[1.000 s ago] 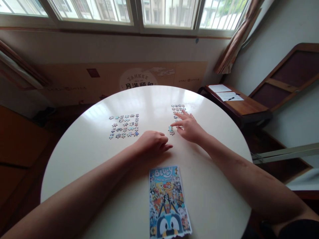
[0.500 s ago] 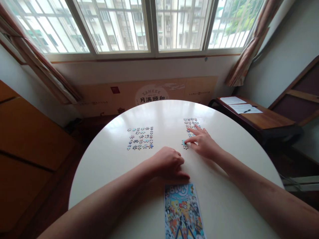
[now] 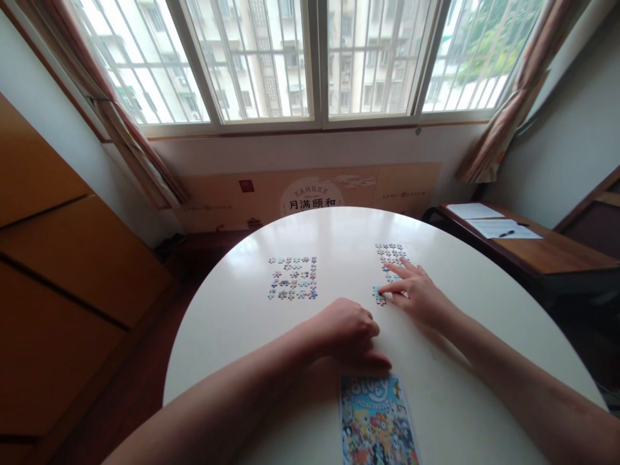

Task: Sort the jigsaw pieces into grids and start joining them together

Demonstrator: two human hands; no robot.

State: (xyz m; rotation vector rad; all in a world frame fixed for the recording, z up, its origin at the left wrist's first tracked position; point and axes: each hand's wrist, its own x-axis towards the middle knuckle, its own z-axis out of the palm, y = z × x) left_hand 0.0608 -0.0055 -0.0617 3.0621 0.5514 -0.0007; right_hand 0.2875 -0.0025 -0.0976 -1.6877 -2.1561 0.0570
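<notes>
- Picture sheet (image 3: 380,423) on the counter (image 3: 232,336): "BLUEY" in big white letters; beneath it, a smaller white line that looks like "FANZINE PROJECT", blurred.
- Beige panel (image 3: 358,184) behind the counter: "月满颐和" in large dark characters, inside a pale round emblem (image 3: 312,187).
- Same emblem, arched above the characters: "ANKEE" in capitals, after a first letter that looks like a Z; the tiny line between is too small to read.
- Same panel, left and right: dark flowing script, illegible.
- Dark red square (image 3: 247,186) on the panel: pale marks, too small to read.
- White papers (image 3: 506,228) at the right: lines too faint to read.
</notes>
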